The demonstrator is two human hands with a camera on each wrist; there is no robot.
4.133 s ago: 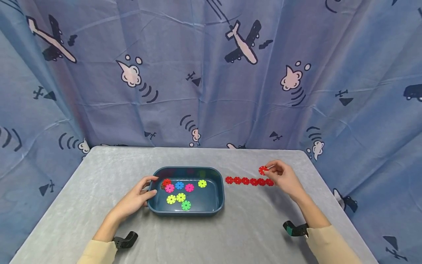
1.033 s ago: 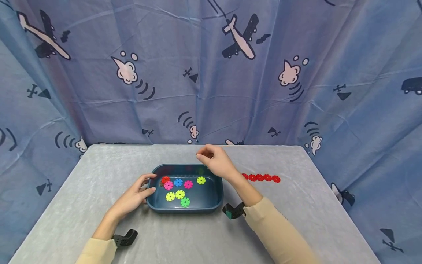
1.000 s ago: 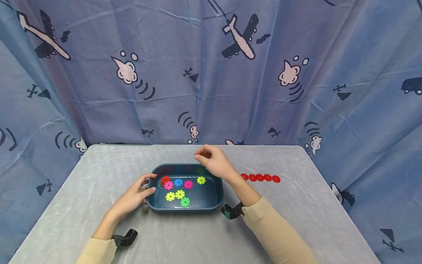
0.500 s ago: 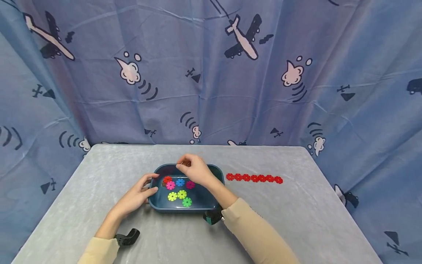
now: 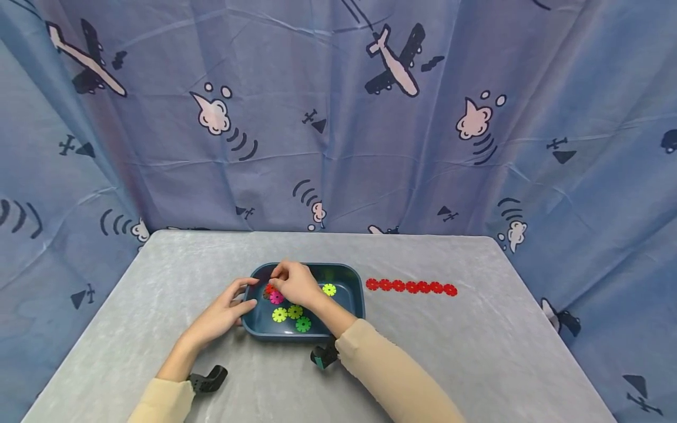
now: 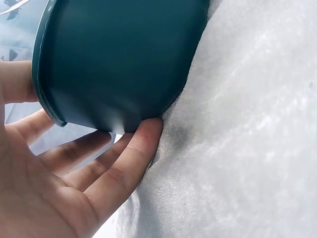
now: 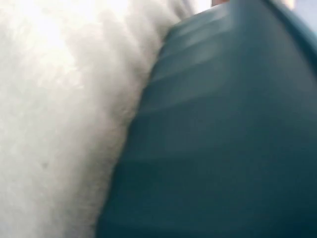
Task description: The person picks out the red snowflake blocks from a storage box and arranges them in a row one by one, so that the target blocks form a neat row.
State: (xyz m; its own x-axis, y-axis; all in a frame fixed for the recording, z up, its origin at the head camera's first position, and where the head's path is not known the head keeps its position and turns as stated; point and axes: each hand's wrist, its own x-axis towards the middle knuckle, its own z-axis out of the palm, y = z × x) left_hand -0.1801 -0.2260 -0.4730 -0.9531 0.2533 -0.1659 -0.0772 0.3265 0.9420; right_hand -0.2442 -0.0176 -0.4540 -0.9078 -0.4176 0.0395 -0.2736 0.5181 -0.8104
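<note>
At its left end, a dark blue-green plastic tray (image 5: 254, 326) is held by my left hand (image 5: 224, 308); in the left wrist view, fingers (image 6: 124, 163) lie against its outer wall (image 6: 124, 64). My right hand (image 5: 298, 285) reaches over the tray's far left part. Its thumb and index fingertips come down at a red notched plastic disc (image 5: 269, 289), partly covered; whether they pinch it is hidden. Close by lie a pink disc (image 5: 276, 298), yellow discs (image 5: 279, 315) and a green disc (image 5: 303, 324). Right of the tray runs a row of red discs (image 5: 411, 286).
Another yellow disc (image 5: 329, 289) lies in the right part of the tray. A pale grey cloth (image 5: 476, 352) covers the table, and a blue printed curtain (image 5: 338, 117) hangs behind it. The right wrist view shows mainly the tray's outer wall (image 7: 213, 139).
My right hand has left the right end of the red row, where it held a red disc, and moved left into the tray. The row is one disc longer. My left hand stays put.
</note>
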